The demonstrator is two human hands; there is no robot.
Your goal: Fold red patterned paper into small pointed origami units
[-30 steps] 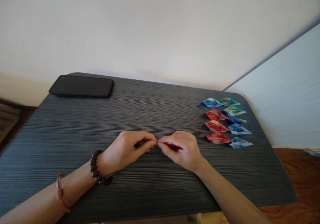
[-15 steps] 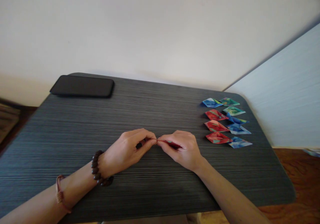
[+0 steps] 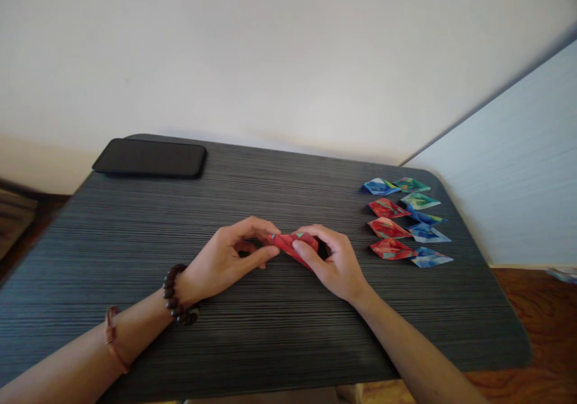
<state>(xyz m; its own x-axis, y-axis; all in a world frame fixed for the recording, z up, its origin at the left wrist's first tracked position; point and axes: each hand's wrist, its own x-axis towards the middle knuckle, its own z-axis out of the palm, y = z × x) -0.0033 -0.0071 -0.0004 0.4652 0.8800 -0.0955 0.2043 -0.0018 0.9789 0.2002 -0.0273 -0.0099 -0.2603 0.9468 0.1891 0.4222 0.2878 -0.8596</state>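
Note:
A red folded paper piece (image 3: 288,244) with small green patches is held between my two hands above the middle of the table. My right hand (image 3: 331,260) grips its right part, the thumb lying across the near face and the fingers behind. At the left tip, the thumb and fingers of my left hand (image 3: 238,250) close around the paper's end. Part of the paper is hidden behind the fingers. A dark bead bracelet (image 3: 171,294) and a thin reddish bracelet (image 3: 110,338) are on my left wrist and forearm.
To the right, two columns of folded paper pieces lie on the dark table (image 3: 270,344): several red ones (image 3: 390,228), blue ones (image 3: 430,257) and green ones (image 3: 419,201). A black phone-like slab (image 3: 151,159) lies at the back left. A pale wall (image 3: 288,61) borders the far edge.
The red paper, mostly hidden in my right hand before, now shows its broad face. My fingertips, pinched together at its end, have moved apart, and my right thumb lies across it.

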